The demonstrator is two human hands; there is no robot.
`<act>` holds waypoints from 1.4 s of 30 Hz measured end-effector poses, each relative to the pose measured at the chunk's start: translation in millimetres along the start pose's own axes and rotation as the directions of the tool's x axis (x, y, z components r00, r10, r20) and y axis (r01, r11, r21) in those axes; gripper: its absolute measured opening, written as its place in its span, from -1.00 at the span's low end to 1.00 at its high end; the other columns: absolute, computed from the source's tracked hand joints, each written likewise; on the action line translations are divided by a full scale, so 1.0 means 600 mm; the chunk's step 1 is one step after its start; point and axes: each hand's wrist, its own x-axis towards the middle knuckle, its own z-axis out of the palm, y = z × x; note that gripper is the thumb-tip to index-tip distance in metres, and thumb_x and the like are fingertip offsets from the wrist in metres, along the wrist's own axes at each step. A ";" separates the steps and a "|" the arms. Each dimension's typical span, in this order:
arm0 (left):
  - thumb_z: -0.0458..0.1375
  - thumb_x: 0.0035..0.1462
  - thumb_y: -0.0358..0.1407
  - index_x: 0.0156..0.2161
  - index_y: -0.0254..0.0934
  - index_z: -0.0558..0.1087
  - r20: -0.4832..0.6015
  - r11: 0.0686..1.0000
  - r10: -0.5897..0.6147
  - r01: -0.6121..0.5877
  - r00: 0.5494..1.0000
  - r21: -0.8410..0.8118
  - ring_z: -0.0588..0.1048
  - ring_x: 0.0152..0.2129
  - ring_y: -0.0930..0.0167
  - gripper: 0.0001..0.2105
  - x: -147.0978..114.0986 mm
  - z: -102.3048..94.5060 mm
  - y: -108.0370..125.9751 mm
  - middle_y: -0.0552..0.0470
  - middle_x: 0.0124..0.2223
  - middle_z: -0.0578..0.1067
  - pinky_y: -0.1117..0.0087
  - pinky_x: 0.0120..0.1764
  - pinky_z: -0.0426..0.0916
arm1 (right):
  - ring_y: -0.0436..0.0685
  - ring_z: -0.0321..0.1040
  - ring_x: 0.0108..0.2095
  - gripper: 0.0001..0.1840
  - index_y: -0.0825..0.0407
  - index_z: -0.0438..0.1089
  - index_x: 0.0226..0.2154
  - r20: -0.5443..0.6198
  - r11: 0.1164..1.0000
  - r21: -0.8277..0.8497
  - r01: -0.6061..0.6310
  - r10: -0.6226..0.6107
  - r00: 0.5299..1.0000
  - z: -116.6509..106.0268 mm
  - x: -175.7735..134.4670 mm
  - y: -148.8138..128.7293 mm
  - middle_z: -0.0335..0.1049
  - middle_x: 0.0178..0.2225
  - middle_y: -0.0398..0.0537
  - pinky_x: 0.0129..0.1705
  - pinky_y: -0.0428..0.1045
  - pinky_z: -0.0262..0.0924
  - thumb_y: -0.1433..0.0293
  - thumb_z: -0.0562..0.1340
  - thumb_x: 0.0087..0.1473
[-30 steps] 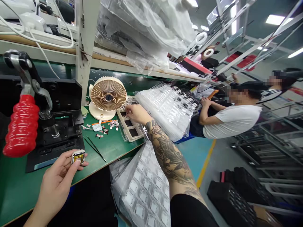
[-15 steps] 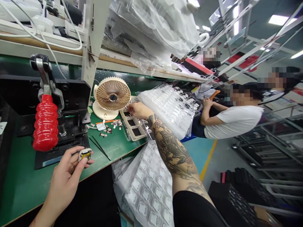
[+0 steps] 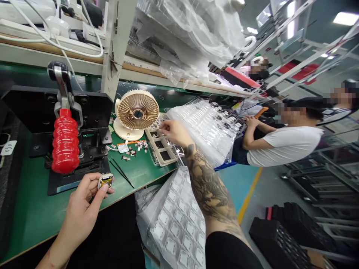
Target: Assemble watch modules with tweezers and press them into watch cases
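My left hand (image 3: 82, 209) pinches a small rounded-square watch case (image 3: 106, 181) between thumb and fingers, its open side with yellow and dark parts inside turned up. It is held over the bench's front edge, in front of the press. My right hand (image 3: 176, 131) is stretched out over the far end of a pale compartment tray (image 3: 169, 162). Its thumb and fingertips are drawn together; anything between them is too small to make out. Dark pads lie in the nearer compartments. Black tweezers (image 3: 122, 172) rest on the green bench (image 3: 146, 175) between my hands.
A toggle press with a red handle (image 3: 66, 142) stands at left. A cream fan (image 3: 137, 112) sits behind small flex-cable pieces (image 3: 131, 152). Bagged trays (image 3: 179, 220) lean below the bench edge, and plastic-wrapped trays (image 3: 207, 130) lie at right. A co-worker (image 3: 291, 142) is beyond.
The view has shifted slightly, so the bench things sit a little further right. My right hand has drawn back slightly over the tray. My left hand still holds the watch case.
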 end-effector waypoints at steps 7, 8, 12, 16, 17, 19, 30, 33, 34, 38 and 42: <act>0.24 0.53 -0.17 0.03 -0.11 0.62 0.106 0.913 0.184 -0.209 0.977 0.350 0.44 -0.35 0.42 -0.86 0.001 0.001 0.033 0.06 -0.15 0.60 0.37 -0.24 0.34 | 0.13 0.53 -0.10 -0.98 -0.06 0.57 -0.16 -0.446 0.628 0.608 0.487 -0.238 0.863 0.099 -0.179 -0.140 0.59 -0.16 -0.09 0.03 0.08 0.43 0.39 0.40 0.37; 0.24 0.53 -0.19 0.02 -0.10 0.62 0.113 0.910 0.190 -0.218 0.975 0.352 0.42 -0.35 0.42 -0.87 0.003 0.002 0.036 0.07 -0.16 0.59 0.37 -0.24 0.32 | 0.13 0.54 -0.10 -0.94 -0.08 0.59 -0.14 -0.446 0.561 0.654 0.508 -0.256 0.858 0.119 -0.200 -0.167 0.60 -0.17 -0.10 0.04 0.09 0.44 0.42 0.41 0.36; 0.24 0.53 -0.24 -0.03 -0.12 0.60 0.136 0.905 0.208 -0.244 0.969 0.348 0.38 -0.36 0.43 -0.91 0.007 0.004 0.043 0.11 -0.22 0.52 0.38 -0.24 0.29 | 0.11 0.55 -0.15 -0.79 -0.11 0.63 -0.08 -0.401 0.386 0.793 0.471 -0.252 0.881 0.178 -0.240 -0.242 0.63 -0.19 -0.12 -0.02 0.08 0.46 0.52 0.44 0.32; 0.23 0.53 -0.26 -0.07 -0.14 0.58 0.135 0.899 0.221 -0.255 0.966 0.357 0.35 -0.37 0.43 -0.92 0.007 0.005 0.044 0.12 -0.27 0.45 0.38 -0.26 0.25 | 0.09 0.56 -0.16 -0.79 -0.08 0.67 -0.11 -0.400 0.340 0.799 0.496 -0.314 0.861 0.192 -0.234 -0.248 0.64 -0.19 -0.09 -0.07 0.05 0.47 0.55 0.46 0.30; 0.23 0.53 -0.26 -0.08 -0.14 0.58 0.137 0.900 0.218 -0.253 0.966 0.356 0.35 -0.37 0.43 -0.91 0.007 0.005 0.044 0.12 -0.27 0.45 0.37 -0.26 0.24 | 0.08 0.56 -0.17 -0.78 -0.07 0.68 -0.11 -0.412 0.336 0.789 0.514 -0.331 0.849 0.190 -0.231 -0.244 0.64 -0.20 -0.10 -0.07 0.04 0.47 0.57 0.45 0.29; 0.23 0.53 -0.26 -0.08 -0.15 0.58 0.140 0.905 0.205 -0.242 0.969 0.349 0.36 -0.36 0.43 -0.91 0.006 0.006 0.042 0.12 -0.26 0.45 0.37 -0.26 0.24 | 0.06 0.56 -0.17 -0.75 -0.08 0.68 -0.09 -0.427 0.339 0.763 0.551 -0.376 0.822 0.184 -0.227 -0.237 0.64 -0.21 -0.10 -0.07 0.02 0.48 0.59 0.44 0.30; 0.15 0.57 -0.10 -0.14 -0.22 0.54 0.109 0.942 0.098 -0.127 0.989 0.311 0.41 -0.36 0.38 -0.73 0.004 -0.002 0.045 0.06 -0.28 0.52 0.33 -0.23 0.30 | 0.34 0.63 0.11 -0.36 0.01 0.40 0.41 -0.533 0.564 0.209 0.799 -0.619 0.577 0.217 -0.255 -0.240 0.63 0.14 0.20 0.08 0.26 0.63 0.44 0.43 0.35; 0.16 0.56 -0.11 -0.15 -0.22 0.54 0.149 0.935 0.102 -0.146 0.984 0.322 0.44 -0.36 0.38 -0.73 0.005 -0.007 0.043 0.06 -0.29 0.54 0.33 -0.24 0.32 | 0.31 0.66 0.06 -0.48 -0.01 0.45 0.36 -0.486 0.544 0.047 0.838 -0.720 0.495 0.209 -0.250 -0.234 0.66 0.13 0.14 0.05 0.23 0.65 0.41 0.38 0.40; 0.16 0.56 -0.12 -0.15 -0.23 0.56 0.157 0.930 0.106 -0.153 0.982 0.334 0.44 -0.37 0.38 -0.73 0.004 -0.009 0.041 0.06 -0.30 0.55 0.33 -0.25 0.32 | 0.30 0.67 0.06 -0.53 -0.01 0.48 0.33 -0.465 0.546 0.031 0.837 -0.734 0.495 0.205 -0.250 -0.234 0.66 0.14 0.12 0.06 0.23 0.65 0.40 0.36 0.43; 0.27 0.50 -0.17 -0.07 -0.21 0.63 0.074 0.930 0.149 -0.165 0.986 0.329 0.57 -0.32 0.40 -0.83 -0.002 -0.009 0.040 0.05 -0.22 0.65 0.37 -0.18 0.43 | 0.28 0.55 0.28 -0.60 -0.03 0.52 0.28 -0.447 0.645 0.092 0.758 -0.654 0.611 0.205 -0.279 -0.237 0.58 0.27 0.13 0.27 0.21 0.58 0.26 0.32 0.48; 0.45 0.33 -0.27 0.03 -0.22 0.60 -0.140 0.983 0.152 -0.135 0.978 0.122 0.72 -0.07 0.29 -0.77 -0.008 0.009 0.052 0.00 0.00 0.74 0.28 0.12 0.57 | 0.24 0.57 0.23 -0.56 0.02 0.51 0.27 -0.562 0.768 0.217 0.603 -0.407 0.720 0.245 -0.349 -0.200 0.60 0.20 0.18 0.22 0.15 0.59 0.20 0.33 0.46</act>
